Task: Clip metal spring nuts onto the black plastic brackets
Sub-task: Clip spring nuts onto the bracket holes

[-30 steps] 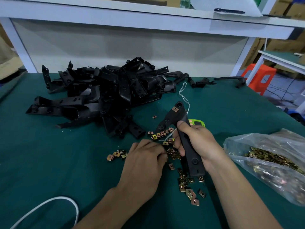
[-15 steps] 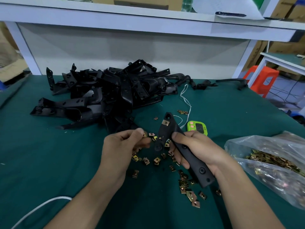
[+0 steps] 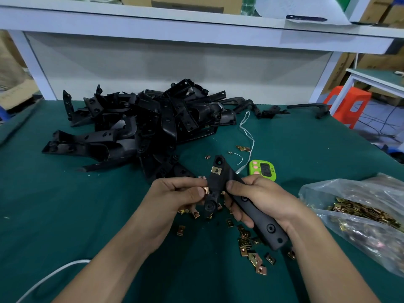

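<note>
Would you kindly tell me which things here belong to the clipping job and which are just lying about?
Job: bracket in the right hand; spring nut pinched by the left hand; loose nuts; bag of nuts; bracket pile.
Lying about: green timer; white string; white cable.

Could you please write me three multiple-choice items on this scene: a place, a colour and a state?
1. Where does the bag of nuts lie? A. on the floor B. on the table, right of the right hand C. in a drawer
2. What colour is the timer? A. green B. red C. white
3. How is the held bracket? A. bare of nuts B. lying on the table C. one clipped nut near its far end
Answers: B, it lies beside the right forearm; A, its case is green; C, brass shows at its upper end; the left hand pinches a second nut.
</note>
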